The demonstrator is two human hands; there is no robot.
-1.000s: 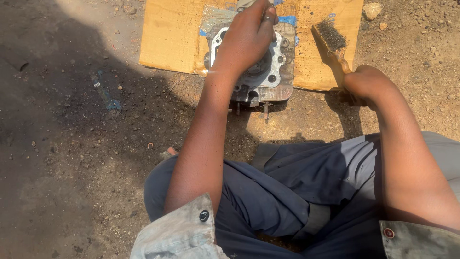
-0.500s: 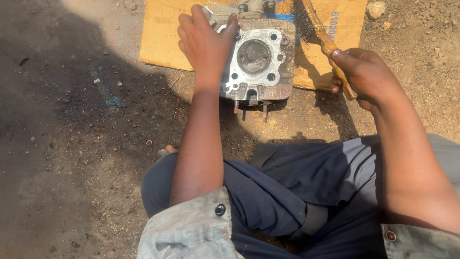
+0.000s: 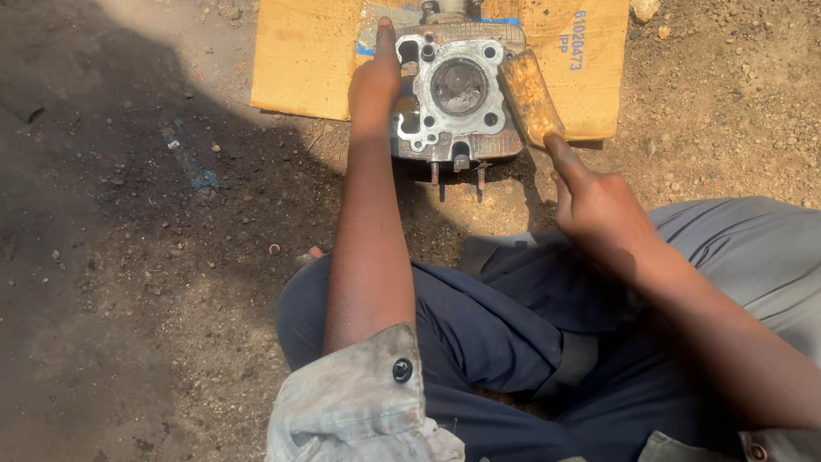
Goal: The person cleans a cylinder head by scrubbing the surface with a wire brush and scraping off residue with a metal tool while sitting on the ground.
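Seated on bare dirt ground (image 3: 128, 282), legs in dark blue trousers (image 3: 505, 342) at six o'clock. At twelve o'clock, a flattened cardboard sheet (image 3: 299, 60) with a grey metal cylinder head (image 3: 457, 94) resting on its near edge, round bore facing up, two studs pointing toward six o'clock. Left hand (image 3: 376, 81) laid flat against the head's nine o'clock side, fingers stretched toward twelve, open rather than clenched, steadying the casting. Right hand (image 3: 599, 201) at four o'clock of the head, loosely curled, forefinger extended and touching the near end of a worn wooden brush (image 3: 528, 96); full grip not clear from here. Brush leaning along the head's three o'clock edge, handle end toward five o'clock. Rolled grey sleeve cuff (image 3: 351, 402) with a dark button at six o'clock. Small stone (image 3: 643, 8) near one o'clock, beyond the cardboard.
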